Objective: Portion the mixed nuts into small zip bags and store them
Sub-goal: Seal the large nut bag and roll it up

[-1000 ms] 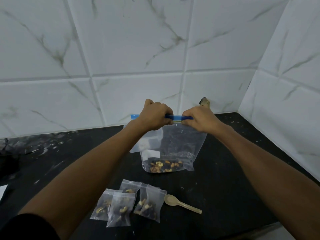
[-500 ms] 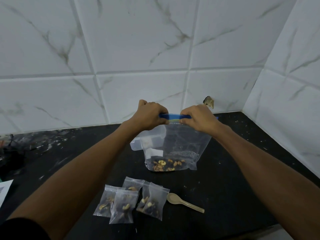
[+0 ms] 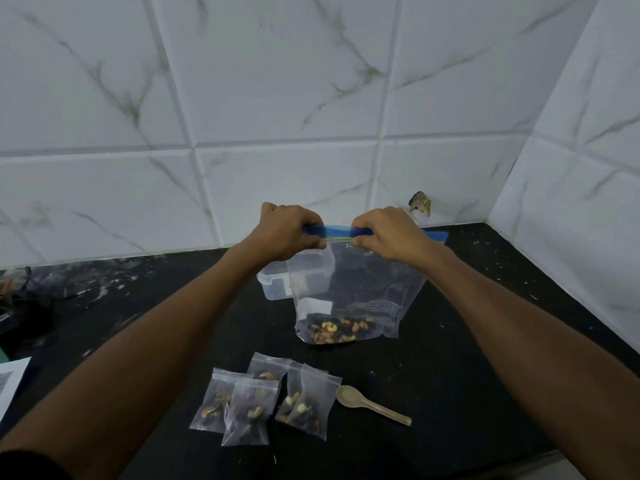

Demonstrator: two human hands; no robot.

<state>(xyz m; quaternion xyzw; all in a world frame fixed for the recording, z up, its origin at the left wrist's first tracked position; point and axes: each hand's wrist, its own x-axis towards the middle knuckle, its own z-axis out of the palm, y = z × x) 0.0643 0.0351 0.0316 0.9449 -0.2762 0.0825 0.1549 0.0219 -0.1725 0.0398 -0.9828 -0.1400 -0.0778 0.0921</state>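
Note:
A large clear zip bag [image 3: 367, 292] with a blue zip strip stands upright on the black counter [image 3: 450, 375], with mixed nuts [image 3: 337, 331] in its bottom. My left hand [image 3: 289, 232] pinches the blue strip at its left part. My right hand [image 3: 388, 232] pinches the strip further right, and the strip's right end sticks out past it. Several small zip bags [image 3: 266, 400] holding nuts lie in a cluster on the counter in front of the large bag.
A beige spoon [image 3: 370, 405] lies right of the small bags. A clear plastic container [image 3: 277, 284] sits behind the large bag at its left. White marble tile walls enclose the back and right. A paper sheet [image 3: 10, 382] and dark clutter lie at the far left.
Both hands stay on the blue strip; the gap between them has widened a little, showing more of the strip. The camera view has shifted slightly.

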